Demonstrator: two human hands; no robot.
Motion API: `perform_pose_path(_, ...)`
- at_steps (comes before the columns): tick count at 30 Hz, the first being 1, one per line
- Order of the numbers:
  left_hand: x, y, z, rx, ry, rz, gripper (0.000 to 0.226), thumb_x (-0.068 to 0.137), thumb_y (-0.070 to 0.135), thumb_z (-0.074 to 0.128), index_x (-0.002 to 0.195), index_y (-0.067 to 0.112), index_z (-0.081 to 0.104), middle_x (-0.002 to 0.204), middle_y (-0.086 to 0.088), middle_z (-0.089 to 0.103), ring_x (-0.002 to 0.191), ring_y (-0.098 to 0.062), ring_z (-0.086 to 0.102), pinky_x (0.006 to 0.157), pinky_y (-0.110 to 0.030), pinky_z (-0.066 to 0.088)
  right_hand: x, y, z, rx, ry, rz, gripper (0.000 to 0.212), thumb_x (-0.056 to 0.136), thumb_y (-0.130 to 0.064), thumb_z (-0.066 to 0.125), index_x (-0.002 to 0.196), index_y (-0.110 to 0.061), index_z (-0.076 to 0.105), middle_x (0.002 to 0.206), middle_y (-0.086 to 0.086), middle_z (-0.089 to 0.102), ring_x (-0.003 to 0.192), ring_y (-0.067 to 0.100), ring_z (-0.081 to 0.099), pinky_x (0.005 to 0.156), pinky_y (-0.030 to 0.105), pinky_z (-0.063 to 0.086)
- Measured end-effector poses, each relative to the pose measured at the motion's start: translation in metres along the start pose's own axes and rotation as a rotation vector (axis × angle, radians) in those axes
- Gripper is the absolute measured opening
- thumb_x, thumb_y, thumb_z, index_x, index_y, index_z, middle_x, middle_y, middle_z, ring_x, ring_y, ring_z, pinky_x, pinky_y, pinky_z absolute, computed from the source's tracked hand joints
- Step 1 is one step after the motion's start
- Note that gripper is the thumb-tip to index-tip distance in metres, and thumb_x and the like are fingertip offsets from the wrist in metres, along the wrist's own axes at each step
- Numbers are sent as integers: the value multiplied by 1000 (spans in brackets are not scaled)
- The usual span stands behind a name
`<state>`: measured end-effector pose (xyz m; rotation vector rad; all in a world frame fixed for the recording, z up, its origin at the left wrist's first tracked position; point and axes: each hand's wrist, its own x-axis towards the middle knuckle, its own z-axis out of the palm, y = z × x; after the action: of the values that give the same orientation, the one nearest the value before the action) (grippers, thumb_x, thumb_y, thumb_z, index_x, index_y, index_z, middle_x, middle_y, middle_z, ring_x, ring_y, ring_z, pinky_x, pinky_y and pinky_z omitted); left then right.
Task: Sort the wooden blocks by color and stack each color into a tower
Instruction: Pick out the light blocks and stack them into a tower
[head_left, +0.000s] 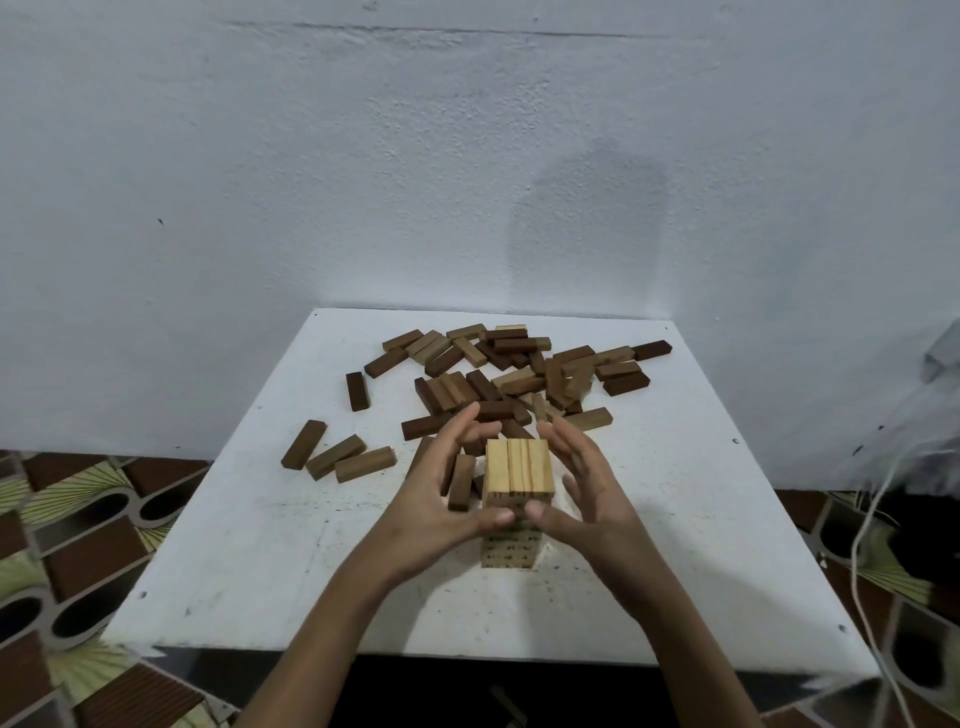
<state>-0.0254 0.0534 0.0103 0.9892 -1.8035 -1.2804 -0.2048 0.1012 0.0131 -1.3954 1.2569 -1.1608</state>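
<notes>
Two hands are seen cupped around one light tower (517, 493) near the table (249, 545) centre: the left hand (441, 499) at its 9 o'clock, the right hand (582, 493) at its 3 o'clock, fingers loosely spread, thumbs touching its near face. Three blocks are counted in its top layer. One scattered pile of brown blocks (514, 371) is spread at 12 o'clock; three loose blocks (337, 454) lie at 10 o'clock

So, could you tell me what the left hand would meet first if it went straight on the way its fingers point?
Probably the dark block just beyond the left hand, at the pile's near edge, though depth is unclear.
</notes>
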Motion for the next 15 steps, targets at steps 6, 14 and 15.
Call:
perform_pose_path(6, 8, 4, -6, 56, 1, 38, 98, 61, 44, 79, 143, 38, 26, 124, 21, 56, 129, -1, 42, 111, -38, 33, 7, 2, -9, -102, 4, -57, 80, 64, -40, 73, 135, -36, 35, 124, -28, 51, 125, -6, 40, 104, 17, 25)
perform_pose_path(14, 11, 5, -1, 67, 34, 27, 91, 60, 46, 77, 137, 47, 27, 119, 21, 57, 125, 0, 44, 108, -31, 34, 11, 2, -9, -120, 30, -72, 72, 70, -26, 71, 134, -35, 38, 123, -16, 55, 122, 0, 45, 104, 23, 29)
perform_pose_path(15, 11, 5, -1, 66, 35, 33, 91, 60, 45, 77, 137, 47, 27, 118, 22, 58, 125, 0, 44, 108, -31, 34, 11, 2, -9, -125, 31, -75, 72, 70, -26, 70, 133, -36, 39, 122, -17, 56, 122, 0, 46, 105, 25, 29)
